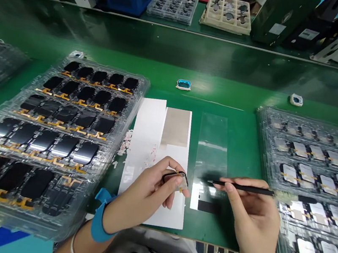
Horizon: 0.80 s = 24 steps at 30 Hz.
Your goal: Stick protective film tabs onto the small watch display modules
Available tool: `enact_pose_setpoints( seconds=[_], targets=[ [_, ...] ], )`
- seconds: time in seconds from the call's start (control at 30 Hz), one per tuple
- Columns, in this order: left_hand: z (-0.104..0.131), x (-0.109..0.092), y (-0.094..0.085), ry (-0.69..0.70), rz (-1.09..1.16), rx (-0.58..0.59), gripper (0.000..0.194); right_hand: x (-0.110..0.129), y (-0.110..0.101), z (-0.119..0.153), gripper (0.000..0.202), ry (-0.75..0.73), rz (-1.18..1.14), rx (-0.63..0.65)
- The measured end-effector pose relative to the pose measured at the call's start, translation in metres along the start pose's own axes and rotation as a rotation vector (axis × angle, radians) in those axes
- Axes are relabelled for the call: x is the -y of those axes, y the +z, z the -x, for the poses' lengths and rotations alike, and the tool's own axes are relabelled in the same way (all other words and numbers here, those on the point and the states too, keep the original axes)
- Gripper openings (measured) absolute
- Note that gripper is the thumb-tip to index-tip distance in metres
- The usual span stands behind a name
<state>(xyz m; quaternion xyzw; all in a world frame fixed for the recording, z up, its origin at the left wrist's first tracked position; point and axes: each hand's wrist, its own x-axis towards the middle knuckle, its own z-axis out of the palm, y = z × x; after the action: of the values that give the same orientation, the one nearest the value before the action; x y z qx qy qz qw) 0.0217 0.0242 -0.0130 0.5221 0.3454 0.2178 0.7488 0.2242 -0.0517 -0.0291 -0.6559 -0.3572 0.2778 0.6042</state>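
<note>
My left hand point(159, 187), with a blue wrist strap, pinches a small watch screen point(180, 181) by its edges. The screen has a black rim, a pale back and a bit of orange flex cable. It is tilted above the white sheet point(162, 217), partly covered by my fingers. In my right hand point(253, 212) is a slim, black tweezers-like tool point(250, 189), gripped between thumb and fingers. Its thin tip points left over a clear film strip point(214, 144), apart from the screen. Whether the tip is split I cannot tell.
At left, stacked clear trays point(82, 185) hold rows of black screens with orange cables. More trays point(275, 154) at right hold silver-backed screens. A small blue-faced frame point(183, 85) lies at the back. Boxes and a cream tray point(227, 15) stand on the shelf above.
</note>
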Motion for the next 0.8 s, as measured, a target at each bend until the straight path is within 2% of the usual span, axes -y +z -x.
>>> enact_pose_setpoints(
  seconds=[0.23,0.37,0.47,0.57,0.7,0.77,0.8],
  targets=[
    [0.003,-0.001,0.001,-0.02,-0.052,0.001,0.013,0.008,0.012,0.012,0.01,-0.037,-0.079,0.043],
    [0.003,-0.004,0.001,-0.013,-0.073,-0.011,0.011,0.016,0.021,0.024,0.012,-0.069,-0.145,0.153],
    [0.002,-0.004,0.001,0.008,-0.067,-0.019,0.011,0.017,0.021,0.03,0.016,-0.108,-0.134,0.218],
    [0.001,-0.003,0.0,0.005,-0.03,-0.043,0.014,0.018,0.018,0.035,0.02,-0.201,-0.024,0.287],
    [0.005,-0.002,0.001,0.015,-0.001,-0.074,0.018,0.02,0.022,0.034,0.024,-0.434,0.284,0.309],
    [0.008,-0.002,0.001,0.031,-0.021,-0.086,0.019,0.021,0.028,0.031,0.027,-0.471,0.358,0.325],
    [0.01,-0.001,0.001,0.044,-0.033,-0.092,0.02,0.022,0.031,0.029,0.025,-0.444,0.344,0.327]
  ],
)
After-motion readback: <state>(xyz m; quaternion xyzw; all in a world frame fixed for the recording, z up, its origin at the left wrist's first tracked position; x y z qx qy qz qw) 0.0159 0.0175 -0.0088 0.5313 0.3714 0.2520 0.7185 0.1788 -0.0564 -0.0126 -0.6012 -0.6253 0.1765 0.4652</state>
